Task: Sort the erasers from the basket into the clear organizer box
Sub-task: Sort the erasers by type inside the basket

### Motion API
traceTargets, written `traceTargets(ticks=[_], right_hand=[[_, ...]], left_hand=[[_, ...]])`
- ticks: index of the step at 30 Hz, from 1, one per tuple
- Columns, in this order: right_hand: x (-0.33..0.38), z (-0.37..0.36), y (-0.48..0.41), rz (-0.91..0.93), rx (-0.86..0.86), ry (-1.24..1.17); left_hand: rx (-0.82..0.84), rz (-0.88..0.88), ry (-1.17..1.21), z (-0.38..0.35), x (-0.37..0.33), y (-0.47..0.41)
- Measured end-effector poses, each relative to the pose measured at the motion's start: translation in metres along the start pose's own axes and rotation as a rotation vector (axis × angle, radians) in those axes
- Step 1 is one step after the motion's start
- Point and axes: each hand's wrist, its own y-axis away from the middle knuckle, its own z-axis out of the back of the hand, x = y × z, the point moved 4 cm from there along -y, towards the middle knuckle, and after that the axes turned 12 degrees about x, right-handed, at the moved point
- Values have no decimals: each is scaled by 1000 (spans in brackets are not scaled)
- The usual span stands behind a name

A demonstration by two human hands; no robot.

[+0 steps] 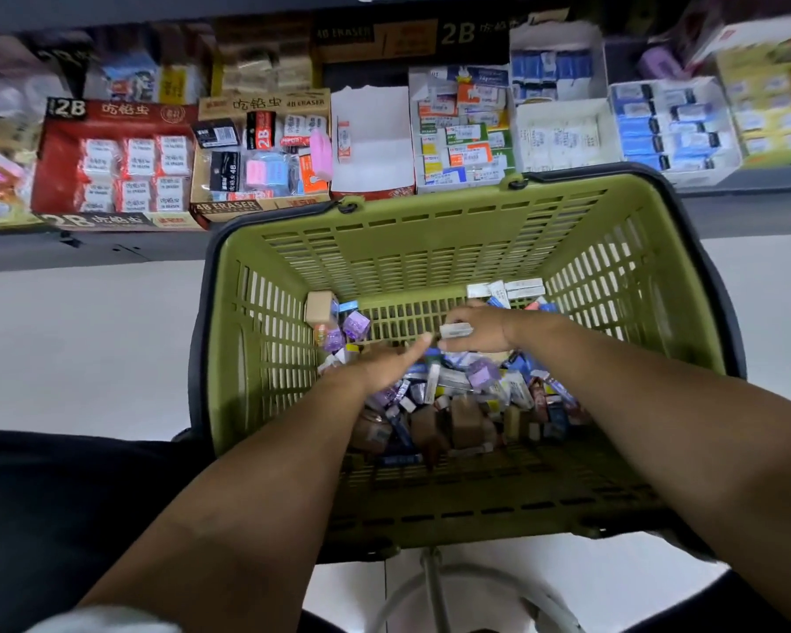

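A green plastic basket (430, 230) stands in front of me with a heap of several small packaged erasers (466, 395) on its floor. Both my arms reach down into it. My right hand (480, 328) pinches a small white eraser (455, 331) between thumb and fingers above the heap. My left hand (387, 365) lies over the erasers on the left, thumb stretched towards the right hand; its fingers are mostly hidden. A few purple and tan erasers (339, 322) sit apart at the basket's back left. I see no clear organizer box, only open cardboard boxes.
Behind the basket a shelf holds open display boxes: a red 2B eraser box (115, 162), a tan 4B eraser box (261, 153), a nearly empty white box (371, 143) and boxes of blue-and-white erasers (672, 125). Pale floor lies on both sides. A white stool frame (434, 587) shows below.
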Motion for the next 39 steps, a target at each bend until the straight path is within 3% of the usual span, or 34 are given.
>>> traceTargets(ticks=[5, 17, 22, 25, 30, 33, 39], right_hand=[[14, -36, 0, 42, 89, 24], [7, -43, 40, 145, 268, -120], [-15, -53, 75, 26, 444, -131], [-24, -51, 92, -46, 466, -43], [-40, -39, 110, -105, 428, -38], [-46, -36, 110, -101, 354, -79], [-47, -21, 98, -68, -72, -313]], left_hand=[[61, -66, 153, -22, -1, 0], [180, -103, 374, -43, -11, 20], [283, -212, 294, -76, -38, 41], [321, -197, 271, -92, -46, 48], [355, -239, 348, -91, -50, 53], [199, -280, 504, -82, -43, 51], [-99, -251, 745, -59, -19, 39]])
